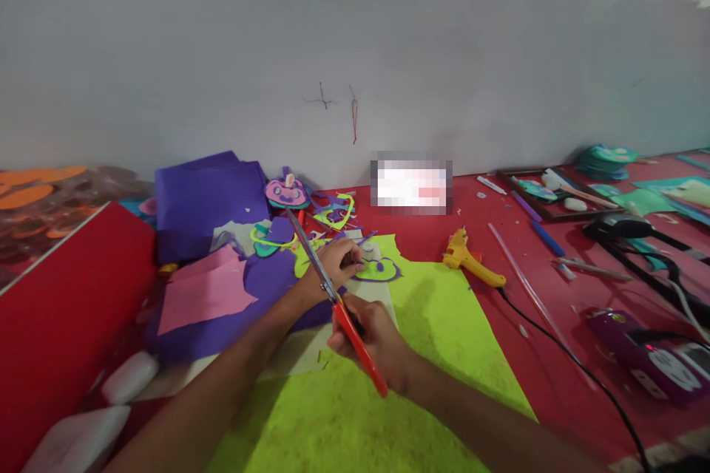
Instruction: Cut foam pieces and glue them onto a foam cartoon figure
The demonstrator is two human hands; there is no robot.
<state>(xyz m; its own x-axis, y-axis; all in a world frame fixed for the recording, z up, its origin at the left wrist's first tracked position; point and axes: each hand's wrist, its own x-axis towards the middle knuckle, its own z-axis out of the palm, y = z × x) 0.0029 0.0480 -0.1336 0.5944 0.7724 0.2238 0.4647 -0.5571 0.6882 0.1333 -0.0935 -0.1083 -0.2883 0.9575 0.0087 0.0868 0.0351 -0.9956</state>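
Note:
My right hand (374, 336) is closed around red-handled scissors (355, 340), whose metal blades point up and to the left, past my left wrist. The blades look shut. My left hand (336, 266) has curled fingers, with the thumb and fingertips at the left edge of a yellow-green cutout (374, 268) bordered in purple. How much of the cutout lies inside the fingers is hidden. Beneath both hands lies a large yellow-green sheet (444, 325), with a pale sheet partly on it. Purple sheets (208, 199) and a pink piece (203, 295) are at the left.
A yellow glue gun (469, 259) lies to the right, its black cord running forward. Behind my hands are yellow and purple scraps (336, 214) and a pink face-shaped piece (287, 192). A dark-framed tray (546, 203) and a purple device (646, 355) sit at right.

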